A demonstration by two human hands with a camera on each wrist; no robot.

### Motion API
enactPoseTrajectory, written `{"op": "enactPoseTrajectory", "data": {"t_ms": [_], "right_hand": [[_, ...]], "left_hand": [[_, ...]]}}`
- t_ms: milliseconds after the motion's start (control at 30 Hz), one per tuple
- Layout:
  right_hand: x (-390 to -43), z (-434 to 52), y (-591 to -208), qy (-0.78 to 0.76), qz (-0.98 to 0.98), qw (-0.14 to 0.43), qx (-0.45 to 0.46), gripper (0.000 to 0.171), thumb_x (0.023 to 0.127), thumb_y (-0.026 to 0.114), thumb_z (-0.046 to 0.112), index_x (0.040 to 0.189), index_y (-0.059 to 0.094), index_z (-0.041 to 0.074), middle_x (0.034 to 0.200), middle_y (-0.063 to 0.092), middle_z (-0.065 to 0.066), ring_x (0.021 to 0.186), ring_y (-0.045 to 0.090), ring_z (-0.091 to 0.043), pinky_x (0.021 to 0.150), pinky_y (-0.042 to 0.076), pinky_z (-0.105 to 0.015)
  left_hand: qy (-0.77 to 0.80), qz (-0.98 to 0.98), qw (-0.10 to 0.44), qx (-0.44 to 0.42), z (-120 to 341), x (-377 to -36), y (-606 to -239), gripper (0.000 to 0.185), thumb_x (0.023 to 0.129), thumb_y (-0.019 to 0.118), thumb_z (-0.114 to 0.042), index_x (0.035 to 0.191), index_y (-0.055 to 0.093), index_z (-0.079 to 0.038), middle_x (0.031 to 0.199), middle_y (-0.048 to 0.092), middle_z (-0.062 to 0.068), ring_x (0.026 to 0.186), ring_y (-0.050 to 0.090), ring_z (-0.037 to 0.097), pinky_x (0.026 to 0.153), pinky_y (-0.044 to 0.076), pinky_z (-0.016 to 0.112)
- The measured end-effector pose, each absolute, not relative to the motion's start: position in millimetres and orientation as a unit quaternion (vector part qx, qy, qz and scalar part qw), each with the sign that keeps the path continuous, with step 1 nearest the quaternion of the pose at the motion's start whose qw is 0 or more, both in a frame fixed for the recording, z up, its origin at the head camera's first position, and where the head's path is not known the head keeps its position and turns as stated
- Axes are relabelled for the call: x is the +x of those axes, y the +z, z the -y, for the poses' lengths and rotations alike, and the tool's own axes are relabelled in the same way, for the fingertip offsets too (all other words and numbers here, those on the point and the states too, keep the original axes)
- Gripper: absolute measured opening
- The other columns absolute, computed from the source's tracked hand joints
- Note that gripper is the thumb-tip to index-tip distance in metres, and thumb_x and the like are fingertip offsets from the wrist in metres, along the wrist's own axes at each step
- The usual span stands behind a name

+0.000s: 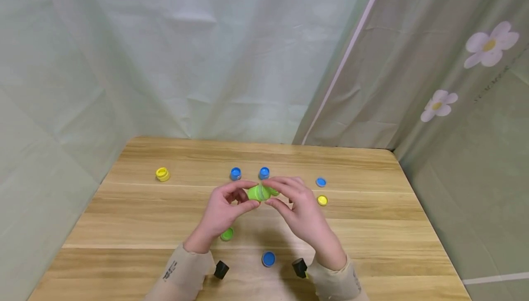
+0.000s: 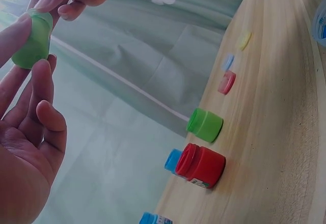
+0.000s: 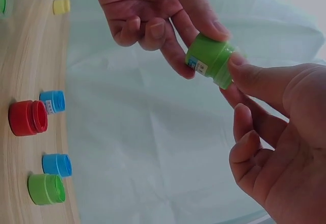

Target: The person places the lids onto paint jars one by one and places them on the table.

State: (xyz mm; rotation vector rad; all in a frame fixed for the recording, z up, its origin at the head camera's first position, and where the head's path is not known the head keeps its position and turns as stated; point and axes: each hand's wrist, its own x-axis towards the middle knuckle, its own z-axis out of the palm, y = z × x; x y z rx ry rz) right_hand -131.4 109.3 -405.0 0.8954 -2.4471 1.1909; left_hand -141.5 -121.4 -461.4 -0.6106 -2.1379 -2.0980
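Observation:
Above the middle of the table, both hands hold one small green jar (image 3: 208, 53), tilted on its side. My left hand (image 1: 219, 209) grips the green body between thumb and fingers, near a white label. From the other side, my right hand (image 1: 303, 207) pinches the translucent end of the jar with thumb and fingertips. Below the hands stand a red jar (image 2: 206, 165) and another green jar (image 2: 208, 126), both without lids. In the head view the hands mostly cover these two.
Two blue jars (image 1: 235, 174) stand behind the hands, a yellow jar (image 1: 163, 174) far left. Blue (image 1: 321, 182), yellow (image 1: 322, 200) and red (image 2: 227, 82) lids lie to the right. A green lid (image 1: 227, 234) and another blue lid (image 1: 268, 259) lie nearer the body. A curtain (image 1: 231, 62) hangs behind the table.

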Motion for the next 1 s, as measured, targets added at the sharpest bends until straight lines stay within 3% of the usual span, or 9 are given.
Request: {"op": "enactPoseTrajectory", "data": {"t_ms": [133,300,533,633,733,867,1000], "right_hand": [[-132.3,-110.1,-407.4,0.403,0.845,0.146,0.319,0.043,0.093,0.084,0.011,0.135,0.075,0.016,0.135,0.071,0.002,0.118,0.061,-0.02,0.081,0.057,-0.037],[-132.1,-109.5,-406.7,0.398,0.854,0.143,0.305,0.04,0.092,0.086,0.02,0.131,0.077,0.015,0.13,0.073,0.004,0.119,0.063,-0.019,0.097,0.057,-0.04],[-130.8,-107.9,-406.9,0.387,0.873,0.138,0.263,0.031,0.092,0.087,0.032,0.119,0.079,0.018,0.112,0.076,0.007,0.109,0.062,-0.015,0.088,0.056,-0.038],[-130.1,-107.8,-407.5,0.382,0.88,0.132,0.25,0.038,0.094,0.085,0.037,0.126,0.077,0.018,0.11,0.074,0.005,0.11,0.061,-0.017,0.087,0.055,-0.04],[-130.0,-109.5,-407.2,0.384,0.878,0.123,0.257,0.049,0.097,0.081,0.041,0.14,0.07,0.02,0.127,0.07,0.005,0.123,0.058,-0.019,0.096,0.054,-0.045],[-131.9,-113.1,-405.6,0.381,0.859,0.136,0.312,0.051,0.098,0.082,0.029,0.146,0.066,0.021,0.141,0.063,0.004,0.131,0.054,-0.021,0.102,0.051,-0.046],[-133.8,-115.5,-404.4,0.368,0.843,0.158,0.359,0.048,0.094,0.085,0.009,0.139,0.071,0.017,0.138,0.066,0.001,0.125,0.057,-0.023,0.097,0.053,-0.041]], "left_hand": [[-0.683,0.701,0.04,-0.2,121.8,-141.5,-461.7,0.034,0.091,0.084,-0.001,0.124,0.076,-0.003,0.082,0.067,0.002,0.076,0.061,0.017,0.068,0.049,0.026],[-0.68,0.704,0.04,-0.2,122.3,-141.9,-462.9,0.034,0.091,0.085,-0.001,0.123,0.076,-0.004,0.082,0.067,0.002,0.075,0.061,0.017,0.067,0.05,0.026],[-0.678,0.706,0.037,-0.2,122.0,-142.2,-463.9,0.034,0.091,0.085,-0.002,0.123,0.076,-0.005,0.083,0.067,0.002,0.076,0.061,0.017,0.068,0.049,0.026],[-0.679,0.706,0.037,-0.197,121.5,-141.8,-463.7,0.034,0.091,0.085,-0.003,0.124,0.076,-0.005,0.082,0.066,0.002,0.075,0.06,0.017,0.068,0.048,0.026],[-0.682,0.704,0.037,-0.192,121.2,-141.2,-463.1,0.035,0.091,0.085,-0.002,0.124,0.076,-0.004,0.082,0.066,0.001,0.075,0.06,0.017,0.067,0.048,0.026],[-0.687,0.701,0.033,-0.189,121.7,-141.0,-462.7,0.035,0.092,0.083,-0.002,0.126,0.075,-0.002,0.082,0.066,0.001,0.075,0.06,0.016,0.065,0.049,0.025],[-0.693,0.693,0.025,-0.195,122.5,-141.1,-463.1,0.034,0.095,0.081,-0.003,0.128,0.073,0.0,0.084,0.07,0.003,0.074,0.063,0.017,0.063,0.049,0.024]]}}
